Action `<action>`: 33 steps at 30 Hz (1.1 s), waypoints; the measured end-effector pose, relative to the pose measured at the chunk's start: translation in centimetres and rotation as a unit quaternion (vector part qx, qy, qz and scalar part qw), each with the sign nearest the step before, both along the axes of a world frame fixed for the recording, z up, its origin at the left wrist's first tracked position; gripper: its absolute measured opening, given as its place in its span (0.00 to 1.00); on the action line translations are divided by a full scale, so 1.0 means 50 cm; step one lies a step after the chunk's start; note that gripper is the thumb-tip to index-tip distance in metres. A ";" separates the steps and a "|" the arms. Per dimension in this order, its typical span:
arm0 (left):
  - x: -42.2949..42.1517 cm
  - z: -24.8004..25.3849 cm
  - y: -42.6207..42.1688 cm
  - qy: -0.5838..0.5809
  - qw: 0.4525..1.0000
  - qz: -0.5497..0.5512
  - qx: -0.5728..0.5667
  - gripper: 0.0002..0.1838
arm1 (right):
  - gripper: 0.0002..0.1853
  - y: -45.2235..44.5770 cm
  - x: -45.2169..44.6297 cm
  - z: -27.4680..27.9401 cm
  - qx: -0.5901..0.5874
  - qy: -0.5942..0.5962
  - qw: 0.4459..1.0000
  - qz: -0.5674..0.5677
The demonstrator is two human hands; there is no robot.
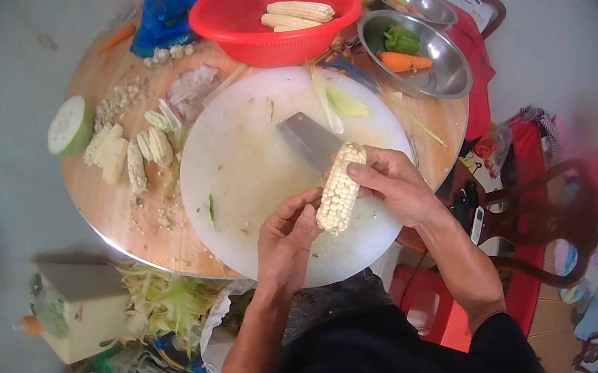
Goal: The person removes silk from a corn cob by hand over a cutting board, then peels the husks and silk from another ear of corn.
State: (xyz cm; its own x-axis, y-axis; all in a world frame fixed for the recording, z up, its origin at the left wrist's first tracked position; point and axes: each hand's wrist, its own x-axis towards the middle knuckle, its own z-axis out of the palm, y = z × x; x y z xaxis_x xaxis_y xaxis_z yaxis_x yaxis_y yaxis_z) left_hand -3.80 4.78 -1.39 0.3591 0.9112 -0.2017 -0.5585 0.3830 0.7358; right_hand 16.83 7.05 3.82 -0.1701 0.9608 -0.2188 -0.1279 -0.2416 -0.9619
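A pale ear of corn (338,194) is held between my two hands above the round white cutting board (231,158). My right hand (393,182) is closed on its upper end, thumb along the kernels. At the lower left side of the corn, my left hand (287,236) has its fingers bent, the fingertips at or near the cob. A knife blade (310,141) lies over the board behind the corn; its handle is hidden by the corn and my right hand. Green and pale husk pieces (346,101) rest at the board's upper right.
Several ears of corn (136,166) and a cut green gourd (69,126) are on the wooden table (107,195) at left. Behind the board stands a red basket (234,35) with corn. A metal bowl (451,70) holds a carrot and green pepper. Husks (176,302) lie below left.
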 end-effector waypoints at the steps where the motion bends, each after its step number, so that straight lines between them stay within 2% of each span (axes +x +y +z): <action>1: -0.003 -0.007 0.001 -0.020 1.000 0.001 -0.001 0.21 | 0.22 -0.002 0.002 0.001 -0.001 -0.002 1.000 0.001; 3: -0.014 -0.013 0.006 -0.056 0.998 -0.020 -0.016 0.21 | 0.26 -0.005 0.004 0.006 0.022 0.060 0.998 0.022; 8: -0.021 0.015 0.007 -0.124 0.986 -0.092 -0.069 0.23 | 0.31 -0.003 0.008 0.002 0.049 0.101 0.993 0.045; 14: -0.011 -0.002 -0.002 -0.028 0.998 -0.055 0.013 0.25 | 0.34 -0.005 0.017 -0.009 0.064 0.174 0.981 0.058; 16: -0.011 0.004 -0.003 0.057 0.997 -0.046 0.036 0.23 | 0.35 -0.007 0.019 -0.008 0.066 0.183 0.979 0.058; 19: -0.004 0.000 -0.005 0.090 0.996 0.007 -0.003 0.17 | 0.37 -0.011 0.018 -0.012 0.068 0.181 0.979 0.066; 21: -0.002 -0.006 -0.001 0.124 0.991 0.026 0.032 0.14 | 0.38 -0.016 0.017 -0.023 0.072 0.205 0.973 0.079; 24: -0.002 -0.013 0.010 0.166 0.979 0.086 0.082 0.09 | 0.39 -0.020 0.015 -0.019 0.075 0.198 0.974 0.079; 25: -0.003 -0.011 0.016 0.175 0.972 0.126 0.096 0.09 | 0.39 -0.021 0.016 -0.021 0.075 0.198 0.974 0.080; 29: -0.011 0.014 0.031 0.199 0.962 0.153 0.103 0.11 | 0.38 -0.027 0.016 -0.024 0.096 0.157 0.979 0.086; 31: -0.010 0.020 0.032 0.347 0.911 0.090 0.204 0.09 | 0.37 -0.030 0.013 -0.024 0.106 0.133 0.981 0.092; 32: -0.008 0.030 0.033 0.347 0.911 0.093 0.204 0.09 | 0.37 -0.029 0.011 -0.027 0.134 0.086 0.982 0.100; 33: -0.003 0.046 0.034 0.400 0.870 0.072 0.278 0.08 | 0.37 -0.029 0.009 -0.028 0.163 0.039 0.980 0.107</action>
